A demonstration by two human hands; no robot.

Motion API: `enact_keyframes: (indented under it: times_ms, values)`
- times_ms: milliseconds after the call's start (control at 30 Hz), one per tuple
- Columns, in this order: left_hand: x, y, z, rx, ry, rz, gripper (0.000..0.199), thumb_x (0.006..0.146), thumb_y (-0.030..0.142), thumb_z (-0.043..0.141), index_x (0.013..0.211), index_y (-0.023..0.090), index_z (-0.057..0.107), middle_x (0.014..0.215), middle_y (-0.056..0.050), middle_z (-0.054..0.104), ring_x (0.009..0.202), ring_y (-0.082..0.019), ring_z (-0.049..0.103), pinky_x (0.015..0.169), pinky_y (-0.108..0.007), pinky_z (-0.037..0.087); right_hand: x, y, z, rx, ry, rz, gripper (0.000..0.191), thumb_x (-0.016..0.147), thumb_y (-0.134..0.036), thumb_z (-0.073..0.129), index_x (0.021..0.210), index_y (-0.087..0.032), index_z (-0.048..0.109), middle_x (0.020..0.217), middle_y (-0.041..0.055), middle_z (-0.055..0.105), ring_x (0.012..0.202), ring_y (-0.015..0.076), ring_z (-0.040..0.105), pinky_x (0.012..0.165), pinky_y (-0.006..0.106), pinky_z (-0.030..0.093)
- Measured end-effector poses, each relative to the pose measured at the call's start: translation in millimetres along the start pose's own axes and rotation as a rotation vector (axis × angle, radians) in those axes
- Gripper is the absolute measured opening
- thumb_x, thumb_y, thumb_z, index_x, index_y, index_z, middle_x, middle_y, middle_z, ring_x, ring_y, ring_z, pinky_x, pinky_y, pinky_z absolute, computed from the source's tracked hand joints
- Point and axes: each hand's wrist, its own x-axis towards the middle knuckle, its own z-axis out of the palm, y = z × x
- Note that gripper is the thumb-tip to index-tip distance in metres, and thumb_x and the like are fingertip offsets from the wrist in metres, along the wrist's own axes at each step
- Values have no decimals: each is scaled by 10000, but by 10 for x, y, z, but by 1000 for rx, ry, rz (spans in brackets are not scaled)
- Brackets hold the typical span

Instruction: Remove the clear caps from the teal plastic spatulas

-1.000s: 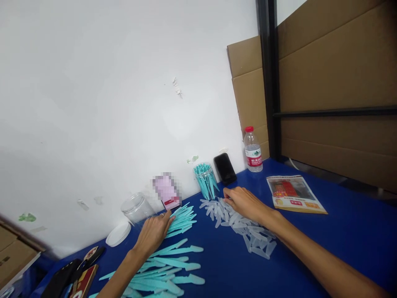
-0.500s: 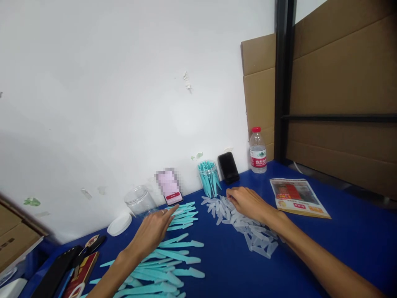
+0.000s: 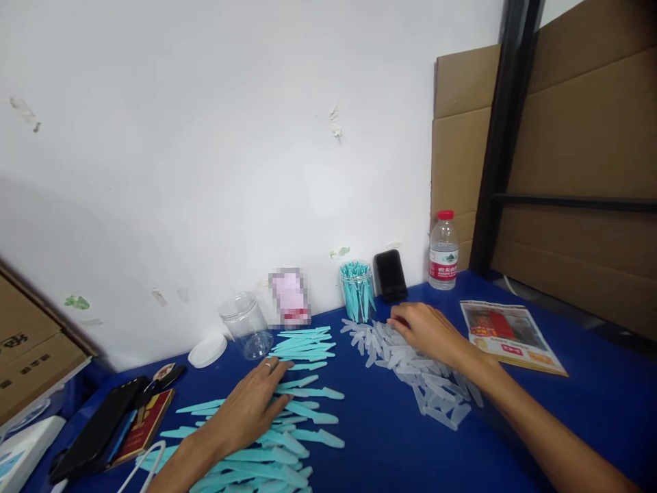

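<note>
Head view: left hand (image 3: pixel 251 407) flat on teal sticks (image 3: pixel 287 438); right hand's (image 3: pixel 428 332) grip unclear on clear pieces (image 3: pixel 426 380).

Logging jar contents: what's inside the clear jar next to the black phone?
The clear jar is packed with teal sticks standing upright, tips poking above the rim. No lid on it. The glass base and whatever sits under the sticks can't be made out.

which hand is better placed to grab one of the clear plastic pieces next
Right. The right hand already rests on the clear pieces pile, fingertips among them. The left hand lies flat on the teal sticks, apart from that pile.
</note>
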Motion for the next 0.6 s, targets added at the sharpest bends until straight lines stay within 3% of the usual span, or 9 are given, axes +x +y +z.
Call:
enact_keyframes:
  times_ms: [100, 200, 300, 433, 600]
  values:
    - [-89, 84, -81, -74, -116, -55, 566, 921, 478, 447, 1444, 280, 360, 1502, -128, 380, 1411, -368, 266, 1087, -565, 325, 11, 15, 18, -8, 1, -5, 235, 937, -287, 438, 790, -207, 603, 812, 45, 667, 719, 183, 630, 578, 252, 312]
    - [-130, 199, -172, -110, -225, -68, 728, 838, 563, 545, 1474, 295, 314, 1555, -139, 281, 1431, -399, 189, 1095, -600, 281, 17, 30, 35, -10, -24, -3, 228, 933, -291, 449, 787, -214, 606, 799, 39, 675, 728, 190, 635, 581, 252, 314]
    - [-110, 331, -223, -105, -225, 0, 737, 784, 469, 630, 1448, 294, 363, 1495, -136, 381, 1394, -392, 291, 1099, -588, 280, 11, 23, 37, -6, -49, 5, 228, 930, -293, 457, 778, -214, 608, 784, 39, 682, 715, 188, 637, 579, 252, 314]
    - [-82, 448, -199, -55, -215, 84, 488, 789, 293, 598, 1270, 270, 522, 1234, -94, 577, 1266, -345, 464, 1083, -582, 308, -1, -10, 30, 3, -45, 3, 236, 936, -297, 450, 779, -211, 605, 784, 42, 688, 710, 186, 641, 579, 250, 318]
    - [-90, 450, -59, 42, -170, 154, 470, 844, 152, 478, 1301, 262, 452, 1360, -123, 484, 1347, -332, 370, 1091, -568, 302, -8, -23, 28, 27, 0, -14, 239, 943, -299, 439, 783, -214, 597, 783, 35, 687, 702, 181, 635, 588, 249, 327]
